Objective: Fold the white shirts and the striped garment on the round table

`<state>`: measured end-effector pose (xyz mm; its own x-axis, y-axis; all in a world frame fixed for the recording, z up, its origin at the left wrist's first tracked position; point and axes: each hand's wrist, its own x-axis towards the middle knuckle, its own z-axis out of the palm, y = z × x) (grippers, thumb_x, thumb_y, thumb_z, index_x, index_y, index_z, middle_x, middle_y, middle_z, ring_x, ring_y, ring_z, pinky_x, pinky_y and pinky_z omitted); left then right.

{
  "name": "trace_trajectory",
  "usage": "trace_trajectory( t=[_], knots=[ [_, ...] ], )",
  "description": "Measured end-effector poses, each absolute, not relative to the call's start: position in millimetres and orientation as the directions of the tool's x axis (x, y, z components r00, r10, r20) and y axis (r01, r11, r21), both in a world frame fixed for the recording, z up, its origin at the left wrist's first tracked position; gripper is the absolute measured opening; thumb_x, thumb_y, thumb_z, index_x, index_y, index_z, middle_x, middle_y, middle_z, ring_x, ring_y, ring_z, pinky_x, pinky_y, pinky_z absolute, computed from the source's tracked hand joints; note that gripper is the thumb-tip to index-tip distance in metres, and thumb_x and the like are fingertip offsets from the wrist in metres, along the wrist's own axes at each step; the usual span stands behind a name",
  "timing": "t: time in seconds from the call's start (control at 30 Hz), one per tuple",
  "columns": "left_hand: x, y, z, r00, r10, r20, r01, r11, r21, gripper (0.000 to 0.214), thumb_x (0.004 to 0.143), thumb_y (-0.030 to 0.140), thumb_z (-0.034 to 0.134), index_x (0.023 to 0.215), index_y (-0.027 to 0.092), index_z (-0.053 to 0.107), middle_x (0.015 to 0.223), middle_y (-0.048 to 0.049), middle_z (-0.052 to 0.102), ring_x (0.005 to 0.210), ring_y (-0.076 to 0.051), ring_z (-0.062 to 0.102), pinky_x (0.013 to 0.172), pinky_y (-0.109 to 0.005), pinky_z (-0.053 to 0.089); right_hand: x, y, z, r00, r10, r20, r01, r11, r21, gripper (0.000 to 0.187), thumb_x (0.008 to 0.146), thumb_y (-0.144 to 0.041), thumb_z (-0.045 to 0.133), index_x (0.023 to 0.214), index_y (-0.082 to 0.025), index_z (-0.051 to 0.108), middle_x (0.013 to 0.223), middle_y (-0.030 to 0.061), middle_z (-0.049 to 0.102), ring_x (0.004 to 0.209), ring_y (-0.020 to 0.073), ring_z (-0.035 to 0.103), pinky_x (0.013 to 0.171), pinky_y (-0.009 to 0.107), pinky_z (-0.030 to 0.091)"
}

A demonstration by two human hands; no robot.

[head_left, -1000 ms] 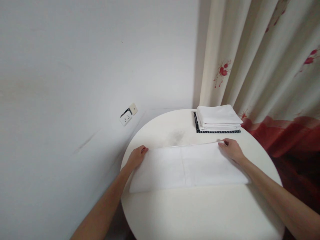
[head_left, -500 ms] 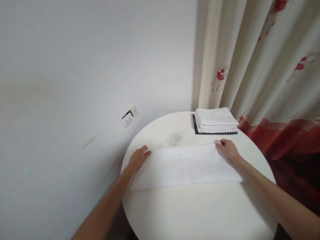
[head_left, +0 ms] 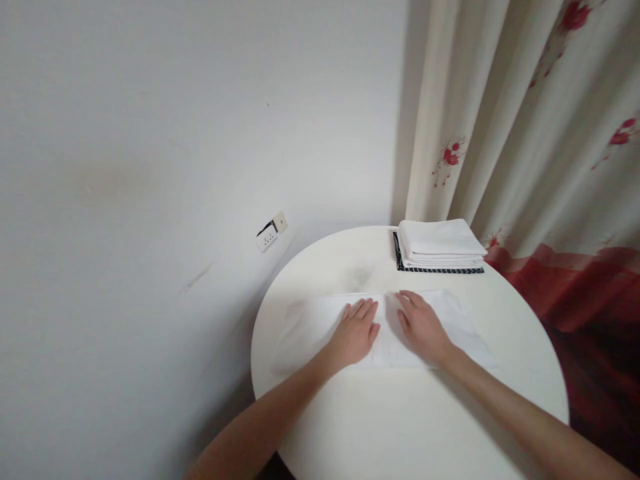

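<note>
A white cloth (head_left: 310,330), folded into a long strip, lies flat across the round white table (head_left: 380,420). My left hand (head_left: 356,333) rests palm down on it, left of the middle, with fingers stretched out. Just to the right, my right hand (head_left: 423,325) is over the cloth near its middle, fingers loosely spread and slightly bent. Neither hand grips the cloth. Parts of the strip are covered by my hands and forearms.
A stack of folded white cloths (head_left: 443,240) sits at the table's back right on a dark patterned piece (head_left: 440,270). Behind it hangs a floral curtain (head_left: 465,133) with a red lower band. A wall with a socket (head_left: 269,237) borders the table's left and back.
Both hands have let go of the cloth's far corners and moved inward to its middle, where they now lie open. The view has shifted slightly left.
</note>
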<state>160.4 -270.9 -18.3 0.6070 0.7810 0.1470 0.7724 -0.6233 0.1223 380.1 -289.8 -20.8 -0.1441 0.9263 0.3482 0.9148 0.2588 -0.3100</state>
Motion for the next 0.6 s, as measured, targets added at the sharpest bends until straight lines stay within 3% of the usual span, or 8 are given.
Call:
trace_trajectory(
  t=[0.1,0.23,0.43,0.6],
  knots=[
    [178,-274,-29,0.621,0.775,0.115,0.766,-0.631,0.122,0.055,0.103,0.029,0.027,0.155,0.015,0.034,0.163,-0.0103,0.031,0.151,-0.027,0.025,0.122,-0.053,0.025,336,-309,-32,-0.247,0.939,0.240,0.909,0.310,-0.277,0.057,0.095,-0.018,0.032,0.151,-0.009,0.042,0.155,0.0154,0.044,0.143,0.0291,0.038,0.117,0.046,0.030],
    [175,-268,-37,0.612,0.780,0.130,0.772,-0.625,0.117,0.056,0.102,0.027,0.025,0.156,0.016,0.033,0.164,-0.0077,0.028,0.153,-0.026,0.021,0.122,-0.052,0.023,325,-314,-44,-0.234,0.962,0.143,0.929,0.265,-0.260,0.061,0.098,-0.023,0.029,0.158,-0.009,0.030,0.163,0.0132,0.027,0.151,0.0282,0.024,0.121,0.050,0.017],
    [173,-265,-37,0.606,0.783,0.142,0.776,-0.621,0.111,0.055,0.103,0.031,0.028,0.156,0.020,0.034,0.164,-0.0039,0.028,0.152,-0.025,0.023,0.123,-0.051,0.024,368,-294,-42,-0.190,0.978,0.089,0.949,0.206,-0.237,0.066,0.103,-0.049,0.025,0.158,-0.012,0.030,0.165,0.0131,0.021,0.153,0.0275,0.018,0.122,0.051,0.011],
    [175,-265,-35,0.601,0.788,0.134,0.780,-0.615,0.117,0.055,0.102,0.033,0.032,0.155,0.022,0.035,0.164,-0.0043,0.029,0.152,-0.026,0.024,0.123,-0.051,0.024,434,-268,-47,-0.065,0.989,0.129,0.986,0.084,-0.145,0.065,0.104,-0.048,0.025,0.158,-0.013,0.030,0.165,0.0140,0.023,0.153,0.0286,0.017,0.121,0.055,0.011]
  ],
)
